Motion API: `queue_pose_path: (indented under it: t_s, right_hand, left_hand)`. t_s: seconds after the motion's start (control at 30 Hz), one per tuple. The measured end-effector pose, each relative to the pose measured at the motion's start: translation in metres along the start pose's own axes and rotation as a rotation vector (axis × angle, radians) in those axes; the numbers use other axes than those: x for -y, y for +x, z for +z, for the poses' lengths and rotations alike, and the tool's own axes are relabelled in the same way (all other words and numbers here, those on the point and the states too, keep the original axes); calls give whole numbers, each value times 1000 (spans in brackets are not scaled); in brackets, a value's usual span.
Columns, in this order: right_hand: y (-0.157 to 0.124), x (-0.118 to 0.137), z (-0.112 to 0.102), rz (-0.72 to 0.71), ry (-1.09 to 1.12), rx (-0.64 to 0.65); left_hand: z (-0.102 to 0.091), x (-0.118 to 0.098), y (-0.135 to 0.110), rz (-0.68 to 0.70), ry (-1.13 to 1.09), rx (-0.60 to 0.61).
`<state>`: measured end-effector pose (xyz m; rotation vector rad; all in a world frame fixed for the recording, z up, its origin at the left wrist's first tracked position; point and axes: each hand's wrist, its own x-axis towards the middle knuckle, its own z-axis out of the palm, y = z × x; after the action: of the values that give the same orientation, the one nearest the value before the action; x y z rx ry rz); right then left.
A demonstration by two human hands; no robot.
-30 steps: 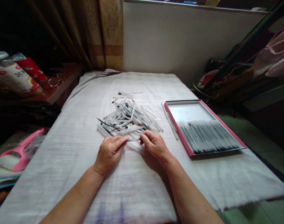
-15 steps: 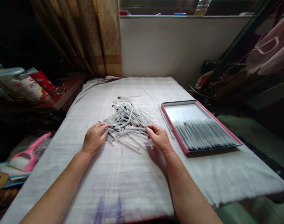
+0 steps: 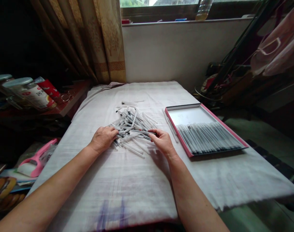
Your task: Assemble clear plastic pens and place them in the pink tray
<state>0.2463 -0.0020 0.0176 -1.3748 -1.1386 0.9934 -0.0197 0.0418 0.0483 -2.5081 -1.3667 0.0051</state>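
In the head view, our right hand [image 3: 160, 140] pinches a slim pen barrel [image 3: 141, 131] by its right end; it lies crosswise over the pen pile [image 3: 134, 118], pointing toward our half-curled left hand [image 3: 103, 138], whose hold we cannot tell. The pink-edged box [image 3: 188, 115] is nearer our right hand.

A cloth-covered table [image 3: 142, 180] bears a heap of pen parts [image 3: 132, 119] and a pink-edged box [image 3: 189, 115].

Left grip [image 3: 103, 136] and right grip [image 3: 162, 141] have moved apart.
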Motion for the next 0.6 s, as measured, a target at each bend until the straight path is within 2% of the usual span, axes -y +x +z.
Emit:
queue_pose_path:
  t_s: [0.2,0.3,0.4,0.5,0.6]
  right_hand:
    - [1,3,1,51,74,18]
    - [1,4,0,48,86,17]
    - [-1,7,1,53,127,39]
    - [-4,12,1,65,186,80]
    - [-7,18,1,85,237,124]
  left_hand:
    - [-3,-2,-3,-36,-74,-18]
    - [-3,-4,-9,-145,-267,-120]
    - [-1,-15,-12,-292,-678,-267]
    - [0,-33,-13,-518,-1282,-241]
    - [-1,-51,-11,-722,-1786,-301]
